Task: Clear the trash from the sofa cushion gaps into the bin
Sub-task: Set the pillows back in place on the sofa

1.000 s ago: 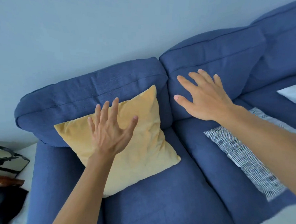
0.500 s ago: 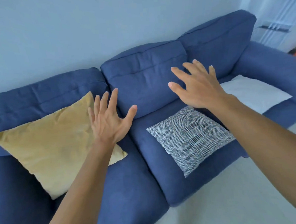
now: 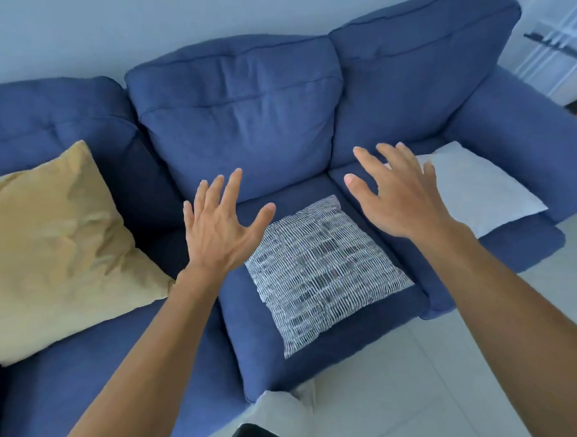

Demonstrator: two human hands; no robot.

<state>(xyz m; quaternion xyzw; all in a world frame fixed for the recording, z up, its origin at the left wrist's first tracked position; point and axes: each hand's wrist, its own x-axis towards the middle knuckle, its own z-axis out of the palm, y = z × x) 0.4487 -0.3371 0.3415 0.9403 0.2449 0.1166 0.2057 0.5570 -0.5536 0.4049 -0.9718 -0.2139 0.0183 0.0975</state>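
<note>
I log both hands raised over the sofa [image 3: 242, 120], backs up; left hand [image 3: 219, 228] and right hand [image 3: 399, 199] have fingers spread straight, gripping nothing. Patterned pillow [image 3: 323, 270] lies between them; yellow pillow [image 3: 54, 244] left of the left hand; white pillow [image 3: 479, 188] just beyond the right hand. One seat-cushion gap [image 3: 334, 182] runs under the right hand; whether trash sits in it, I cannot tell.

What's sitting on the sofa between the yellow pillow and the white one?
A black-and-white patterned pillow lies on the middle seat cushion between them, seen in the head view.
</note>
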